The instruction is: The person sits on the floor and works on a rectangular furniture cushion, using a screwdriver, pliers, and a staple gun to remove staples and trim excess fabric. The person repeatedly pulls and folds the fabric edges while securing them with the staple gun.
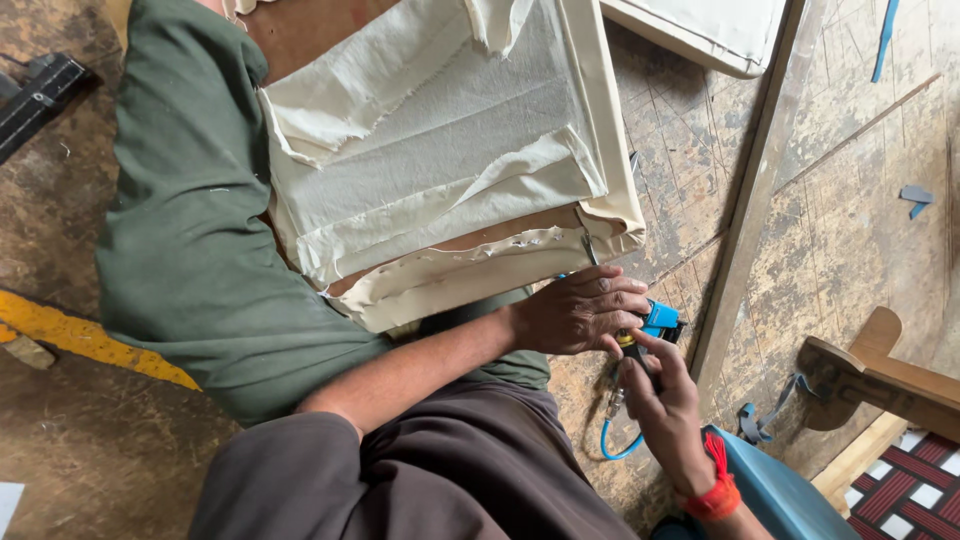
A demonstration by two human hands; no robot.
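A wooden frame wrapped in cream canvas lies back side up across my green-trousered leg. Its loose cloth edges are folded inward, and a row of staples shows along the near rail. At the frame's near right corner sits a blue and black air staple gun with a blue hose hanging below it. My left hand curls over the top of the gun beside the canvas corner. My right hand, with a red thread at the wrist, grips the gun's handle from below.
A long wooden strip runs diagonally across the worn floor to the right. A second canvas frame lies at the top. A wooden piece, a blue plastic object and a red chequered mat sit at lower right. A black tool lies far left.
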